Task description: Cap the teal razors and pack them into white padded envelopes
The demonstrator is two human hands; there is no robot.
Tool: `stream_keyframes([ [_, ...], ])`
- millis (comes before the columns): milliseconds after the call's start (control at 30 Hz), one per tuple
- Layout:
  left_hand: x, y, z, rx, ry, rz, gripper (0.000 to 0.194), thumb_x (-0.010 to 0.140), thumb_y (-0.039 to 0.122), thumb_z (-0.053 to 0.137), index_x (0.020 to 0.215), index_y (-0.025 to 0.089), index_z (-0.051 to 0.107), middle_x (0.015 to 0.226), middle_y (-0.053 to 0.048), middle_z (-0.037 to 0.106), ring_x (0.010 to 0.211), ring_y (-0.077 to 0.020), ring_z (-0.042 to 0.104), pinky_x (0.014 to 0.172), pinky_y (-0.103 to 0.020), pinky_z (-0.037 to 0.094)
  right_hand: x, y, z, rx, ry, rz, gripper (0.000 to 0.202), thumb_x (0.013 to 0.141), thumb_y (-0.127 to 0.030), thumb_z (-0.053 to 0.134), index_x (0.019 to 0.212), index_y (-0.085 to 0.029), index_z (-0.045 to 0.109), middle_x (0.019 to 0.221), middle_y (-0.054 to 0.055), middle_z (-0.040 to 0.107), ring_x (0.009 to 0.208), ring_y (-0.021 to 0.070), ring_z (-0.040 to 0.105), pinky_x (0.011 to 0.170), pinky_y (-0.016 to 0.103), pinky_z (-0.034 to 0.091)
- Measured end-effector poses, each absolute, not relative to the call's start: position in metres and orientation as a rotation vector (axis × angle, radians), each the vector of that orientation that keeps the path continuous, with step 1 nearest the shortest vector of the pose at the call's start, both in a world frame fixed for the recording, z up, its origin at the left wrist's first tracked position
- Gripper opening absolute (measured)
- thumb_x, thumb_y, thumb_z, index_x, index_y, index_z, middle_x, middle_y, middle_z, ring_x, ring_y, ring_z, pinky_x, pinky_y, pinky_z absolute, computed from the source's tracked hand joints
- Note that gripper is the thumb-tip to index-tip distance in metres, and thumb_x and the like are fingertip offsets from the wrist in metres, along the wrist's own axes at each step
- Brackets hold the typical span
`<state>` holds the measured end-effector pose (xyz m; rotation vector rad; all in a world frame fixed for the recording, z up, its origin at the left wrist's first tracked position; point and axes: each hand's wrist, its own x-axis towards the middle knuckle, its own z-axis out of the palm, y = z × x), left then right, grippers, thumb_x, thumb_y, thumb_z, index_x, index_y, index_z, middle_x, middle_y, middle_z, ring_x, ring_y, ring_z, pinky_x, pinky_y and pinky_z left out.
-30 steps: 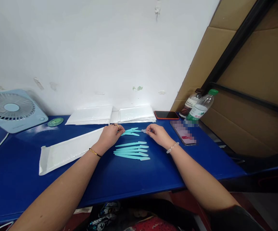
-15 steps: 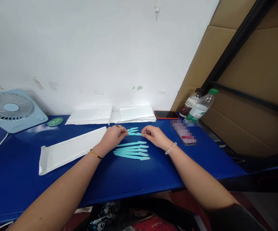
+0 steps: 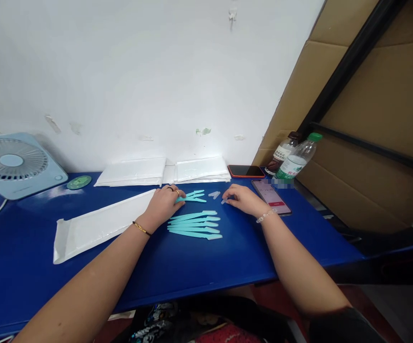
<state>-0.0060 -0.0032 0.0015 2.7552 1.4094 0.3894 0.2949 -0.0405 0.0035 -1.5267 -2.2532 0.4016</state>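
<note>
Several turquoise razor-like sticks (image 3: 192, 230) lie fanned out on the blue table, with pale covers at their right ends. Behind them, my left hand (image 3: 165, 202) has its fingers closed on a turquoise stick (image 3: 195, 199), beside others of the same kind. My right hand (image 3: 242, 199) pinches a small translucent cap (image 3: 224, 201) between thumb and finger. Between the hands, small translucent caps (image 3: 214, 195) rest on the table. A long white padded envelope (image 3: 102, 226) lies to the left, its far end next to my left hand.
Stacks of white envelopes (image 3: 131, 171) lie against the wall. A fan (image 3: 20, 164) and a green disc (image 3: 79, 182) are at the left. Two phones, one red-edged (image 3: 246, 171) and one lit (image 3: 271, 196), and two bottles (image 3: 297, 159) stand or lie at the right.
My right hand has moved right, away from the turquoise stick, with a small cap in its fingers. Loose caps now show between the hands. My left hand has shifted slightly left.
</note>
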Motion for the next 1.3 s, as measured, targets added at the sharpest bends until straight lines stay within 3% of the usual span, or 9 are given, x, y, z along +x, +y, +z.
stream_keyframes([
  [367, -0.005, -0.006, 0.006, 2.616, 1.35, 0.416, 0.014, 0.082, 0.033, 0.055, 0.083, 0.021, 0.063, 0.082, -0.002, 0.066, 0.081, -0.0196, 0.059, 0.068, -0.03, 0.041, 0.277, -0.047, 0.003, -1.544, -2.118, 0.7, 0.002, 0.076, -0.018, 0.06, 0.079, -0.017, 0.06, 0.068, -0.001, 0.059, 0.061, 0.0108, 0.053, 0.058, 0.022, 0.04],
  [667, 0.0, -0.013, 0.014, 2.534, 1.313, 0.423, 0.015, 0.081, 0.034, 0.054, 0.082, 0.02, 0.062, 0.081, -0.001, 0.067, 0.078, -0.0184, 0.06, 0.063, -0.027, 0.04, 0.264, -0.046, -0.003, -1.31, -1.959, 0.792, 0.016, 0.078, -0.032, 0.063, 0.084, -0.016, 0.064, 0.072, 0.001, 0.062, 0.065, 0.0114, 0.055, 0.061, 0.023, 0.044],
  [1100, 0.012, -0.025, 0.013, 2.584, 1.149, 0.343, 0.015, 0.081, 0.033, 0.057, 0.073, 0.022, 0.065, 0.071, 0.001, 0.066, 0.072, -0.016, 0.058, 0.063, -0.026, 0.037, 0.248, -0.053, 0.0, -1.27, -2.129, 0.891, 0.01, 0.078, -0.024, 0.062, 0.082, -0.016, 0.066, 0.065, -0.001, 0.058, 0.058, 0.0098, 0.05, 0.056, 0.021, 0.041],
  [1200, 0.01, -0.025, 0.015, 2.587, 1.157, 0.334, 0.022, 0.083, 0.04, 0.054, 0.079, 0.023, 0.066, 0.075, 0.0, 0.066, 0.071, -0.0161, 0.059, 0.062, -0.027, 0.037, 0.257, -0.049, 0.001, -1.27, -2.163, 0.821, 0.013, 0.081, -0.025, 0.06, 0.087, -0.016, 0.067, 0.073, 0.001, 0.062, 0.064, 0.0118, 0.055, 0.061, 0.023, 0.043],
  [1300, 0.005, -0.019, 0.012, 2.638, 1.348, 0.425, 0.024, 0.084, 0.04, 0.052, 0.093, 0.022, 0.067, 0.091, -0.004, 0.067, 0.087, -0.0208, 0.059, 0.069, -0.029, 0.039, 0.269, -0.038, -0.003, -1.334, -2.122, 0.509, 0.019, 0.085, -0.02, 0.052, 0.099, -0.018, 0.066, 0.095, 0.006, 0.062, 0.081, 0.0153, 0.058, 0.074, 0.028, 0.045],
])
